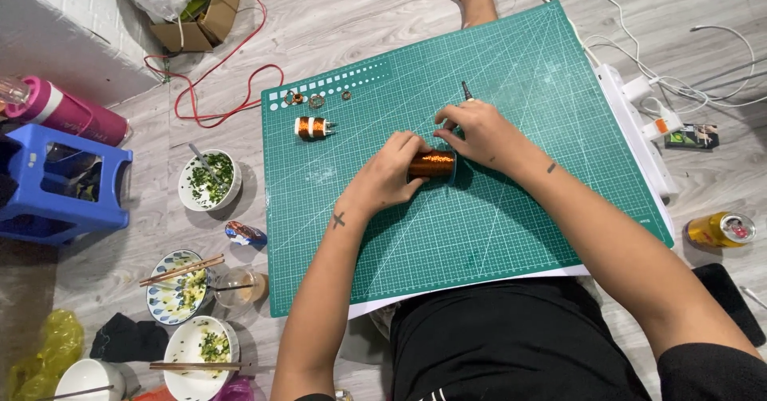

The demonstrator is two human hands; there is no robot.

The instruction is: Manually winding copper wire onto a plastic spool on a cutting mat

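Note:
A spool of copper wire lies on its side on the green cutting mat. My left hand grips the spool from the left. My right hand sits just beyond the spool, its fingers pinched around a thin dark tool whose tip points away from me. A smaller copper coil with white ends lies on the mat to the left. A few small metal rings rest near the mat's far left corner.
Left of the mat stand bowls with food and chopsticks, a glass, a blue stool and a pink bottle. A red wire and a cardboard box lie beyond. To the right lie a white power strip and a yellow can.

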